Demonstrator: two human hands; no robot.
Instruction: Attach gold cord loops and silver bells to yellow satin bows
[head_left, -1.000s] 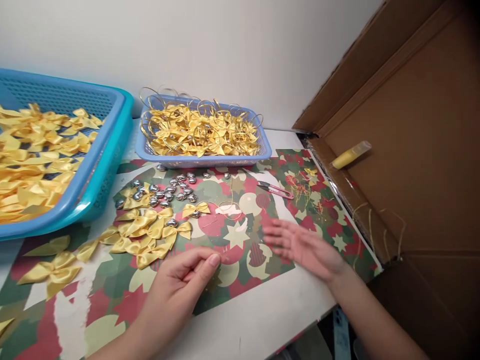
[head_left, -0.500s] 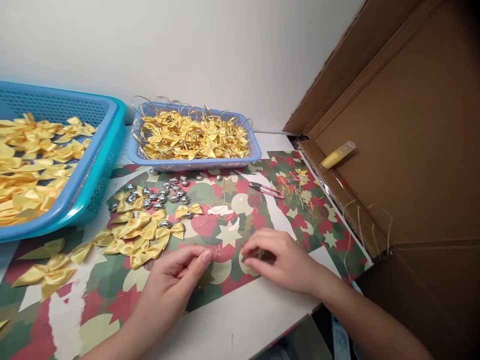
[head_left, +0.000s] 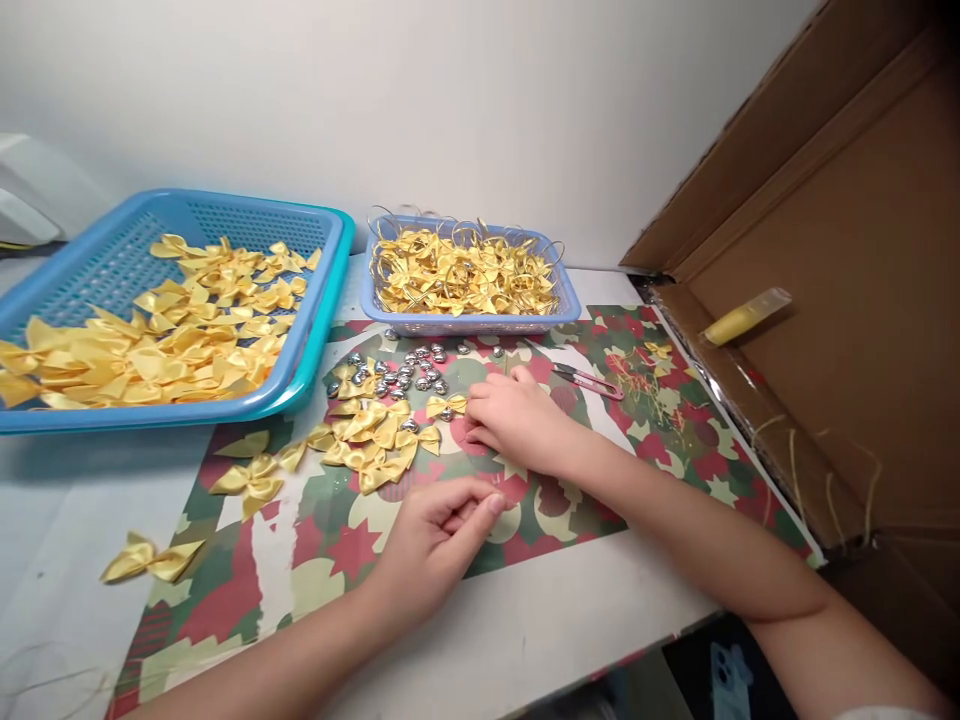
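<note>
From my end, the yellow bow (head_left: 436, 406) lies just beside my right hand (head_left: 474, 418); can't tell its grip. My left hand (head_left: 442, 530) is pinched tight, contents unclear. Bow looks light, soft, slippery, so I'd pinch its middle.

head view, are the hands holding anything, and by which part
Cannot be told. The left hand pinches thumb to forefinger, but anything between is too small to tell; the right hand, near a small yellow satin bow, hides its grip.
</note>
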